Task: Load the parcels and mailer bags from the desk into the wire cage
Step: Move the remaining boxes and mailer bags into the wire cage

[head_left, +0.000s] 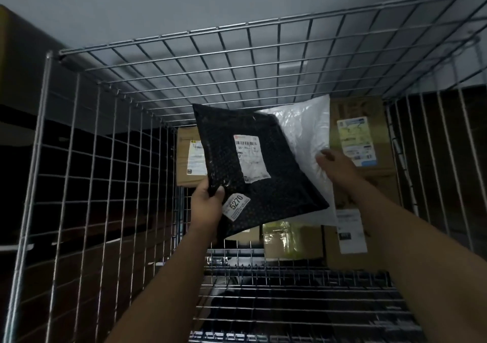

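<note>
Both my arms reach down into the wire cage [79, 158]. My left hand [207, 203] grips the lower left corner of a black bubble mailer bag [276, 184] with a white label and a "5270" sticker, held tilted above the parcels. My right hand [334, 167] rests on a white mailer bag [305, 134] that lies partly under the black one; its fingertips are hidden against the plastic. Cardboard parcels sit on the cage floor: one at the far left [188, 158], one at the far right [361, 137] with a printed label, more below.
The cage's wire walls rise on the left, far side and right [434, 158]. A taped box [290, 240] and a labelled box [350, 234] lie nearer me. The near part of the wire floor [290, 303] is bare. A pale wall stands behind.
</note>
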